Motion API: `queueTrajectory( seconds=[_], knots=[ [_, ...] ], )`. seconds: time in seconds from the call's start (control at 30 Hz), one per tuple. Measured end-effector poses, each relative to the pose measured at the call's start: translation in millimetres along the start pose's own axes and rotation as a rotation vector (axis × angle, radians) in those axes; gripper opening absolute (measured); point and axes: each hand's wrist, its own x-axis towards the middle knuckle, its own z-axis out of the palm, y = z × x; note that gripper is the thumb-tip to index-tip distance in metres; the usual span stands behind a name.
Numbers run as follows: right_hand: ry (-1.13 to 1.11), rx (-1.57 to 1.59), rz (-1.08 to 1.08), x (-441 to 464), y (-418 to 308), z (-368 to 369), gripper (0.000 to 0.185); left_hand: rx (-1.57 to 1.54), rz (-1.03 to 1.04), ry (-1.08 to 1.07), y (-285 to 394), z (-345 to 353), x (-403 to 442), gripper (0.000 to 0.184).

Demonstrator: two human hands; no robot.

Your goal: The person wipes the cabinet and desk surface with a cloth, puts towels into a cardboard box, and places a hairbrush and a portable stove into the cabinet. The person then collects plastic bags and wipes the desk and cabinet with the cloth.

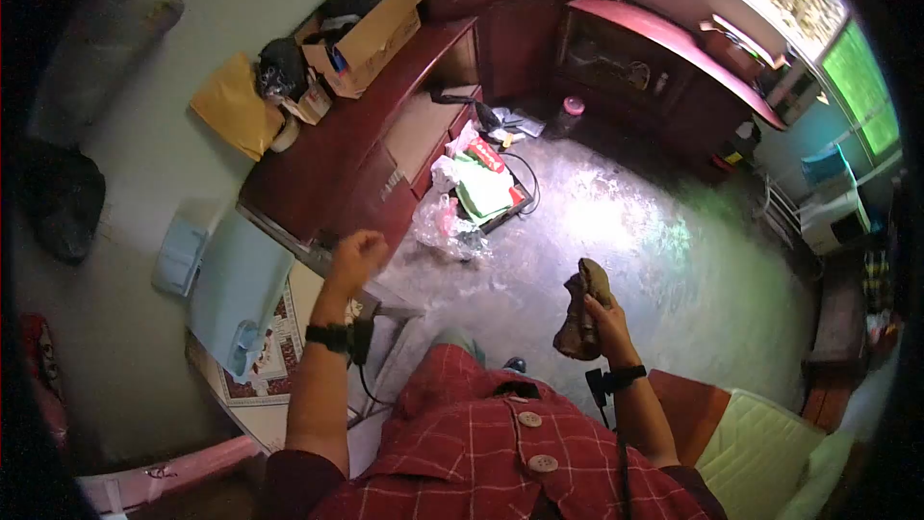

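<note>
My right hand [606,321] grips a brown, crumpled object [579,313], perhaps a shoe or folded leather, and holds it over the grey floor. On the other side my left hand [360,258] is raised in front of the dark red cabinet, its fingers curled together; what they hold, if anything, is too small to tell. Beyond it on the floor lie a clear plastic bag [450,231] and a dark tray with a folded green and white cloth [484,189] and a red packet [486,154]. Both wrists wear black straps with cables.
A low dark red cabinet [337,169] runs along the left, bearing a cardboard box [373,41] and a yellow envelope [234,106]. A pink-lidded jar [573,106] stands on the floor [693,270]. A patterned table [274,414] is at left, a pale quilted pad [756,448] at lower right.
</note>
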Motion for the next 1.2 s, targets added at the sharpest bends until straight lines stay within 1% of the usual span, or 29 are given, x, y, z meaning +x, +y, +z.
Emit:
queueTrajectory(
  seconds=[0.03,0.07,0.13,0.17,0.2,0.23,0.3,0.33,0.37,0.4,0.43,0.5,0.53,0.57,0.6,0.67,0.7,0.77,0.8,0.83,0.9,0.93,0.97,1.0,1.03,1.1,1.13,1.17,1.2],
  knots=[
    [-0.026,-0.003,0.021,27.0,0.0,22.0,0.039,-0.019,-0.065,0.064,2.6,-22.2,22.8,0.029],
    [-0.136,0.057,-0.019,58.5,2.9,44.2,0.041,0.013,-0.032,0.14,-6.4,-46.1,52.5,0.032],
    [-0.141,0.023,-0.007,116.9,0.3,47.8,0.041,-0.003,-0.018,0.203,-22.1,-53.7,108.1,0.035],
    [-0.134,0.005,-0.006,143.3,-2.1,50.9,0.041,0.104,0.0,0.265,-26.8,-56.3,133.5,0.037],
    [-0.152,-0.02,0.01,158.0,-26.6,65.3,0.037,0.21,0.023,0.325,-33.7,-60.4,161.0,0.04],
    [-0.146,-0.038,0.036,175.9,-26.1,69.7,0.037,0.2,-0.005,0.312,-43.3,-64.3,182.1,0.04],
    [-0.193,-0.15,0.098,245.4,-39.9,73.6,0.039,0.325,0.008,0.442,-55.1,-63.2,248.6,0.046],
    [-0.193,-0.191,0.061,275.1,-40.0,76.6,0.042,0.29,-0.024,0.441,-63.6,-57.3,269.9,0.046],
    [-0.219,-0.182,0.091,290.8,-60.1,89.4,0.043,0.336,-0.031,0.48,-65.7,-56.6,293.0,0.052],
    [-0.255,-0.172,0.067,317.0,-71.0,94.1,0.049,0.4,-0.032,0.518,-65.6,-59.8,316.3,0.059],
    [-0.295,-0.155,0.052,340.0,-77.1,101.5,0.054,0.405,-0.059,0.513,-66.8,-57.6,334.4,0.059],
    [-0.303,-0.317,0.012,395.5,-89.5,113.4,0.056,0.564,-0.148,0.459,-68.6,-55.0,367.2,0.074],
    [-0.372,-0.252,0.065,421.3,-94.2,119.3,0.057,0.57,-0.17,0.469,-69.3,-58.8,377.9,0.074],
    [-0.375,-0.286,0.104,445.7,-105.0,130.0,0.057,0.591,-0.203,0.465,-71.5,-59.3,388.3,0.078],
    [-0.404,-0.343,0.083,472.0,-117.2,141.3,0.057,0.607,-0.24,0.461,-74.5,-58.6,399.6,0.083],
    [-0.439,-0.465,0.083,517.6,-147.3,169.0,0.055,0.659,-0.267,0.465,-84.2,-59.9,418.8,0.084],
    [-0.486,-0.462,0.074,551.6,-147.4,177.0,0.055,0.719,-0.266,0.461,-89.7,-59.3,426.4,0.085],
    [-0.476,-0.607,0.113,613.0,-154.7,198.6,0.055,0.716,-0.294,0.5,-100.6,-53.1,434.8,0.085],
    [-0.548,-0.563,0.099,637.4,-152.8,215.2,0.057,0.733,-0.294,0.514,-106.3,-49.9,434.7,0.085],
    [-0.579,-0.515,0.135,691.2,-128.3,215.8,0.055,0.729,-0.331,0.529,-109.2,-41.8,438.5,0.085],
    [-0.553,-0.786,-0.019,759.6,-128.1,244.1,0.043,0.909,-0.377,0.581,-98.1,-29.6,454.6,0.082],
    [-0.712,-0.751,-0.09,792.2,-127.8,259.6,0.039,0.913,-0.414,0.592,-99.9,-27.4,461.4,0.082],
    [-0.854,-0.702,-0.141,819.3,-126.9,274.0,0.035,1.003,-0.41,0.62,-103.8,-26.7,465.6,0.082],
    [-0.717,-0.889,-0.235,872.5,-92.3,282.7,0.053,1.091,-0.398,0.647,-108.8,-25.1,468.5,0.081],
    [-0.732,-0.879,-0.219,882.5,-100.7,306.3,0.058,1.09,-0.414,0.654,-110.6,-30.2,471.6,0.081],
    [-0.743,-0.86,-0.296,933.5,-82.4,336.8,0.06,1.091,-0.315,0.692,-118.1,-32.0,471.2,0.079],
    [-0.771,-0.815,-0.337,964.2,-64.8,353.6,0.061,1.091,-0.325,0.701,-128.6,-31.3,470.3,0.079],
    [-0.796,-0.768,-0.377,990.9,-48.1,369.7,0.063,1.107,-0.237,0.718,-140.7,-31.4,467.5,0.082],
    [-0.709,-0.765,-0.553,1000.9,-41.1,389.8,0.055,1.124,-0.146,0.735,-149.8,-31.6,468.6,0.085]
  ],
)
